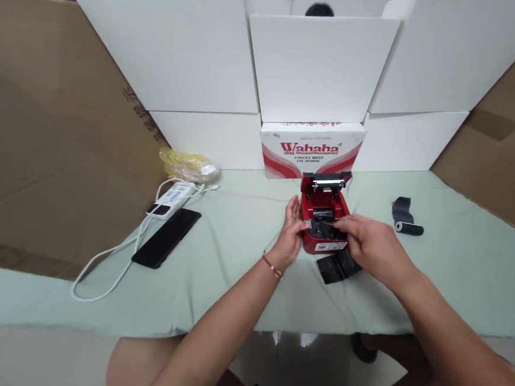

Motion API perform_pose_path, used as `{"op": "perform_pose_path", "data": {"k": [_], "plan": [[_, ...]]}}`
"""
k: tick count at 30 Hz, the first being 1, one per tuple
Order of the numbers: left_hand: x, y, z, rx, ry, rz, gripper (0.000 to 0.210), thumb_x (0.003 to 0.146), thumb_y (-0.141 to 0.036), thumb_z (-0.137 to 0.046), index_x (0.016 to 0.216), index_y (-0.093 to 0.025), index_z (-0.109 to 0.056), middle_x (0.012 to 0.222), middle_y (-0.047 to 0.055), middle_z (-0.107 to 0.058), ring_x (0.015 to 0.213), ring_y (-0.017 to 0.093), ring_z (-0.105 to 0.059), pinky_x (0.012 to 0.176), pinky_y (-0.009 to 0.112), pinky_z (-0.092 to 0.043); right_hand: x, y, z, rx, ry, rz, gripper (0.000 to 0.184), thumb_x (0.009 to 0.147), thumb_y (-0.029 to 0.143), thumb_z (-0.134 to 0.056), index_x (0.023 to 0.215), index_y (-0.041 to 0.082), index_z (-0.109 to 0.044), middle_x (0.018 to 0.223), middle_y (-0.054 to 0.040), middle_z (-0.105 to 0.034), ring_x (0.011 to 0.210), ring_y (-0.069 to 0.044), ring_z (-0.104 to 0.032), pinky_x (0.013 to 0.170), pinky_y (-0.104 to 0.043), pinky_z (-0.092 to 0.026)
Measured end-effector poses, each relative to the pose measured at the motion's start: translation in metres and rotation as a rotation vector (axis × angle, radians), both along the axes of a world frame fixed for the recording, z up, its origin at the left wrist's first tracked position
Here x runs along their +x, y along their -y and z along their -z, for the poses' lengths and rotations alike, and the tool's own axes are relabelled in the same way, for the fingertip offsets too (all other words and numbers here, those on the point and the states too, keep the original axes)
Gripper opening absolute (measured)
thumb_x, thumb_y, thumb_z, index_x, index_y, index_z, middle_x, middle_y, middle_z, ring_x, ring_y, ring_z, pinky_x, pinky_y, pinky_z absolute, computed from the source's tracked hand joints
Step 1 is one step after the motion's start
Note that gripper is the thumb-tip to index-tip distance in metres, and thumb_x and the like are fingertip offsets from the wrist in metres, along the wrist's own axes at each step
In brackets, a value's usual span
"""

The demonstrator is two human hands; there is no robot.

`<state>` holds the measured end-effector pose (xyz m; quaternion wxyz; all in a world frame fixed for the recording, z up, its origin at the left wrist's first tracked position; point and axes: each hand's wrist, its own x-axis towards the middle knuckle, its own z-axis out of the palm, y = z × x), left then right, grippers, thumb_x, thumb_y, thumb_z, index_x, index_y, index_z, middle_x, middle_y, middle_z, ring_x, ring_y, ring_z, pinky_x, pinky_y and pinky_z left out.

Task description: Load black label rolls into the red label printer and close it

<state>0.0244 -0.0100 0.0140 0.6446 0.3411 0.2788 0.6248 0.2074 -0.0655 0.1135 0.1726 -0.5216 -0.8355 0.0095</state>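
A small red printer [323,244] stands on the cloth with its lid [325,181] raised, showing a dark roller and black inner parts. My left hand [288,236] grips its left side, thumb over the rim and fingers along the wall. Over the right part of the opening, my right hand [367,240] is closed in a pinch; what lies between its fingertips is too small to make out. A creased black film strip [332,269] lies in front of the printer, partly under my right hand.
Right of the printer lies a black film roll [410,229] with a loose tail. To the left are a black phone [167,238], a white power strip [177,197] with cables and a yellowish plastic bag [188,165]. A Wahaha carton [312,151] and white panels stand behind.
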Motion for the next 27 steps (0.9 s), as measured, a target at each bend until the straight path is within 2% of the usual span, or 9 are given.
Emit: {"op": "perform_pose_path", "data": {"k": [4,7,10,13,17,20,22,24,27], "plan": [[0.004,0.002,0.008,0.070,-0.032,-0.050,0.072,0.067,-0.019,-0.068,0.136,-0.029,-0.049,0.154,0.004,-0.048,0.151,0.025,-0.037,0.127,0.040,-0.030,-0.020,-0.057,-0.034,-0.281,0.351,0.146,0.038,0.097,0.018,-0.047,0.121,0.023,-0.076,0.122,-0.0124,-0.076,0.110,-0.031,-0.072,0.089,-0.039,-0.054],[0.002,0.002,0.010,0.084,-0.077,-0.038,0.068,0.069,-0.021,-0.067,0.135,-0.029,-0.050,0.151,0.004,-0.051,0.147,0.024,-0.041,0.125,0.041,-0.032,-0.042,-0.091,-0.035,-0.379,0.445,0.143,0.034,0.087,0.017,-0.064,0.118,0.019,-0.078,0.115,-0.0187,-0.077,0.107,-0.034,-0.073,0.084,-0.039,-0.055],[-0.001,0.001,0.011,0.074,-0.118,-0.019,0.065,0.072,-0.023,-0.067,0.135,-0.028,-0.050,0.149,0.005,-0.054,0.143,0.025,-0.045,0.122,0.042,-0.035,-0.057,-0.103,-0.029,-0.445,0.471,0.136,0.036,0.079,0.014,-0.073,0.114,0.019,-0.079,0.109,-0.0172,-0.079,0.099,-0.031,-0.075,0.080,-0.035,-0.055],[-0.003,0.001,0.012,0.070,-0.160,-0.034,0.062,0.074,-0.026,-0.067,0.134,-0.028,-0.051,0.147,0.006,-0.055,0.140,0.025,-0.048,0.120,0.043,-0.037,-0.053,-0.093,-0.035,-0.419,0.429,0.125,0.040,0.082,0.014,-0.069,0.121,0.020,-0.076,0.114,-0.0154,-0.078,0.103,-0.030,-0.074,0.082,-0.035,-0.055],[-0.005,0.002,0.015,0.062,-0.215,-0.055,0.057,0.076,-0.029,-0.069,0.131,-0.026,-0.054,0.146,0.007,-0.057,0.140,0.026,-0.050,0.120,0.044,-0.038,0.002,-0.058,-0.062,-0.294,0.279,0.121,0.046,0.097,0.027,-0.055,0.143,0.024,-0.060,0.132,-0.0117,-0.072,0.115,-0.029,-0.069,0.093,-0.038,-0.053],[-0.007,0.002,0.016,0.066,-0.236,-0.051,0.055,0.077,-0.028,-0.068,0.131,-0.026,-0.055,0.147,0.007,-0.056,0.143,0.027,-0.047,0.121,0.045,-0.038,0.073,-0.036,-0.072,-0.323,0.064,0.079,0.042,0.096,0.037,-0.058,0.137,0.029,-0.065,0.113,-0.0065,-0.078,0.089,-0.025,-0.073,0.080,-0.038,-0.056],[-0.007,0.002,0.016,0.069,-0.253,-0.047,0.055,0.078,-0.028,-0.066,0.132,-0.026,-0.054,0.148,0.007,-0.055,0.145,0.027,-0.046,0.121,0.044,-0.038,0.116,-0.025,-0.064,-0.394,0.119,0.109,0.036,0.091,0.032,-0.062,0.125,0.031,-0.073,0.109,-0.0067,-0.079,0.088,-0.027,-0.073,0.075,-0.038,-0.056],[-0.008,0.002,0.015,0.073,-0.266,-0.051,0.054,0.078,-0.029,-0.066,0.131,-0.026,-0.054,0.146,0.006,-0.056,0.143,0.027,-0.047,0.120,0.044,-0.039,0.145,-0.018,-0.044,-0.495,0.198,0.151,0.032,0.083,0.023,-0.066,0.112,0.028,-0.078,0.105,-0.0073,-0.080,0.088,-0.027,-0.074,0.075,-0.038,-0.056],[-0.008,0.001,0.013,0.065,-0.255,-0.053,0.054,0.076,-0.029,-0.067,0.129,-0.025,-0.055,0.141,0.006,-0.060,0.138,0.026,-0.051,0.117,0.043,-0.040,0.150,-0.009,-0.010,-0.473,0.225,0.273,0.039,0.079,0.018,-0.064,0.116,0.023,-0.077,0.118,-0.0105,-0.077,0.102,-0.029,-0.073,0.086,-0.040,-0.055]]}}
